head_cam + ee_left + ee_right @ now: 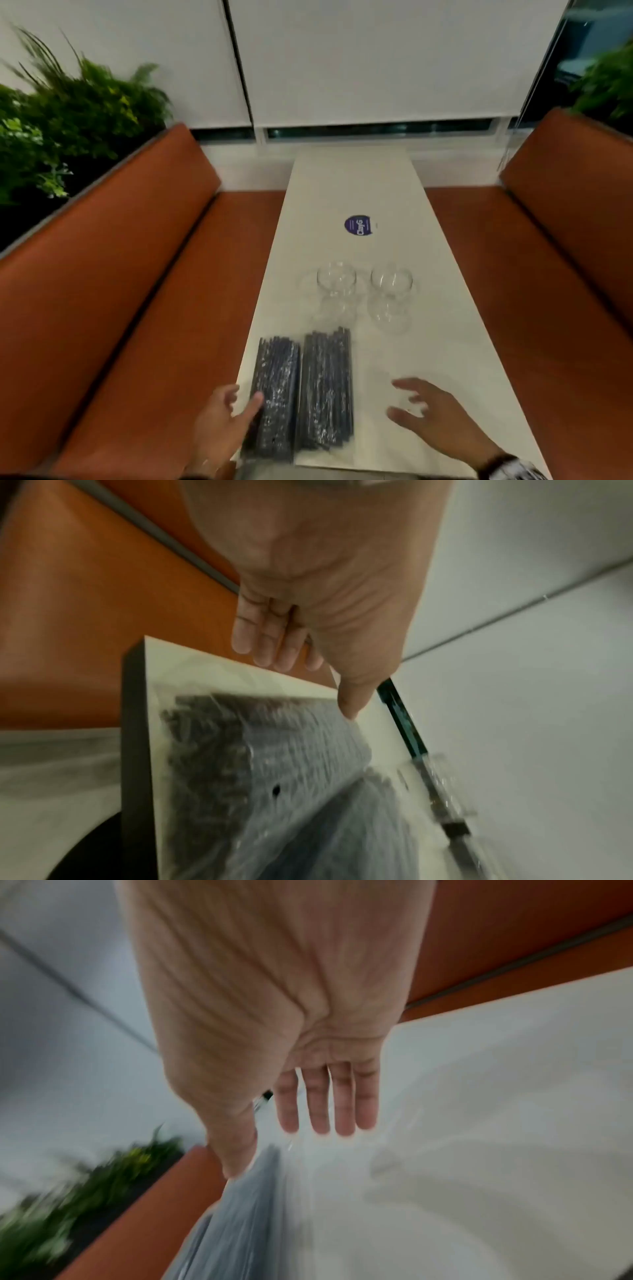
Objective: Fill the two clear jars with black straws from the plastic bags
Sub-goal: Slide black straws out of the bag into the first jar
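Two plastic bags of black straws lie side by side at the near end of the white table (356, 185): the left bag (275, 394) and the right bag (325, 390). Beyond them stand two clear jars, the left jar (337, 291) and the right jar (392, 298), both holding nothing. My left hand (222, 418) is open at the table's left edge, its thumb touching the left bag (274, 764). My right hand (428, 411) hovers open over bare table to the right of the bags, fingers spread. The right wrist view is blurred; the right hand's fingers (325, 1102) are straight.
Orange booth benches (137, 291) flank the narrow table on both sides. A round blue sticker (358, 225) lies on the table past the jars. Green plants (68, 113) stand behind the left bench, and white blinds cover the window at the far end.
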### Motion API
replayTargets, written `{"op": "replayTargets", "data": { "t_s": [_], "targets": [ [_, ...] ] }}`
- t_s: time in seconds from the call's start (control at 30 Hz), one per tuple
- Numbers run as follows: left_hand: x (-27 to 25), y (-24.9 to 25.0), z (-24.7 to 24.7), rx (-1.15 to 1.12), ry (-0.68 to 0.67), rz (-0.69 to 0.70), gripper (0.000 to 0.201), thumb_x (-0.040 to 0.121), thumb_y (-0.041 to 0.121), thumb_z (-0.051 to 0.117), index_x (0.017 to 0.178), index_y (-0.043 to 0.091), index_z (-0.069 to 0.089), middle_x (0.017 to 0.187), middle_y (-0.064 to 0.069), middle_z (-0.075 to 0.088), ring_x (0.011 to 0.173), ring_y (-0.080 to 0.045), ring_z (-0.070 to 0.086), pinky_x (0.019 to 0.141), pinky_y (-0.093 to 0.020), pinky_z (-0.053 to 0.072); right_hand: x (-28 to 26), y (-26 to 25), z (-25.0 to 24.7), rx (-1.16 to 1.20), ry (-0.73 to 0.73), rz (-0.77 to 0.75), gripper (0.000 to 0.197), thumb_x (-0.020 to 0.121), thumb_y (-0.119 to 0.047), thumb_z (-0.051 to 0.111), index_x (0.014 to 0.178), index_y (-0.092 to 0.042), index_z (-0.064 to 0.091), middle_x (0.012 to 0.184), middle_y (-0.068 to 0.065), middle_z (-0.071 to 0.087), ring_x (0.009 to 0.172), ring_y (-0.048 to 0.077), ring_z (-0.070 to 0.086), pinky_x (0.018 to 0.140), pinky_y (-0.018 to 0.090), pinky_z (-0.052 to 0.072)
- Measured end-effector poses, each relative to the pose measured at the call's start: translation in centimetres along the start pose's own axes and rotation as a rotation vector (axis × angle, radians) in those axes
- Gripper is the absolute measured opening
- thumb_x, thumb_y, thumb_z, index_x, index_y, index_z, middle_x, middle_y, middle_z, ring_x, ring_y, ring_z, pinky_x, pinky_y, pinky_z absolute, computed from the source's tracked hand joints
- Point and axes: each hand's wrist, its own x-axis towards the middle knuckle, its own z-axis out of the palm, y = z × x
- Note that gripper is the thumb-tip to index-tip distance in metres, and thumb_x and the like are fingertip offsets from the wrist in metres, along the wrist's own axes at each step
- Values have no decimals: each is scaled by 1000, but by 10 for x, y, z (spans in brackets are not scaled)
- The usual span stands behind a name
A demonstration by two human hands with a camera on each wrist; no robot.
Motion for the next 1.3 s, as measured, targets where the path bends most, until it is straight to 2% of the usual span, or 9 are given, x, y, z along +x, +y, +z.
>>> {"op": "replayTargets", "data": {
  "t_s": [0.1,0.2,0.47,0.57,0.83,0.93,1.07,1.17,1.3],
  "targets": [
    [13,1,26,30,-142,30,107,60,72,87,148,29,43,136,3,64,124,-24,63,107,-45,53,15,-29,37,-329,-82,-230,86,89,-71,65,162,-43,28,171,-19,24,156,10,30,126,28,27],
    [22,-5,49,-13,-131,7,119,44,73,89,145,28,46,126,3,68,115,-23,65,103,-44,56,24,-47,67,-461,-151,-348,96,94,-68,58,167,-39,3,176,-14,-6,162,12,6,132,38,14],
    [-1,-2,27,-306,-165,-130,37,69,14,95,101,9,77,86,-2,78,76,-16,69,60,-25,47,35,-45,87,-633,-252,-341,107,79,-89,14,169,-31,2,175,-9,-16,164,15,-12,130,39,11],
    [-18,9,3,-456,-128,-43,47,65,1,95,105,16,76,92,-2,81,87,-22,74,70,-31,54,34,-51,77,-548,-255,-331,90,98,-77,40,169,-30,10,177,-8,-7,164,14,-6,131,42,11],
    [-49,80,17,-462,-353,325,69,53,4,103,114,19,74,102,2,85,96,-19,80,85,-43,65,-8,-116,-11,293,-176,-421,82,74,-64,84,146,-37,56,144,-19,65,134,-2,58,116,33,46],
    [-59,107,57,-409,-422,472,63,56,8,103,110,24,75,103,6,84,95,-12,80,81,-32,66,-29,-136,-49,421,-57,-453,55,81,-37,85,133,-28,70,127,-15,77,121,2,70,105,25,56],
    [-66,130,109,-387,-427,561,61,56,19,104,109,28,76,104,10,83,96,-10,79,86,-39,66,-44,-127,-89,410,214,-392,15,90,-33,80,104,-28,84,104,-9,83,99,6,77,88,25,61],
    [-72,139,131,-355,-409,592,59,55,23,104,101,39,71,98,30,78,88,3,76,73,-21,63,-52,-107,-110,385,265,-433,9,91,-22,78,94,-19,86,94,-2,83,89,15,77,82,24,59],
    [-74,142,151,-292,-439,567,54,53,30,104,95,39,70,94,33,76,84,5,75,70,-19,63,-64,-90,-123,435,308,-443,13,89,-8,79,98,-13,86,96,-5,85,96,10,80,92,18,59]
  ]
}}
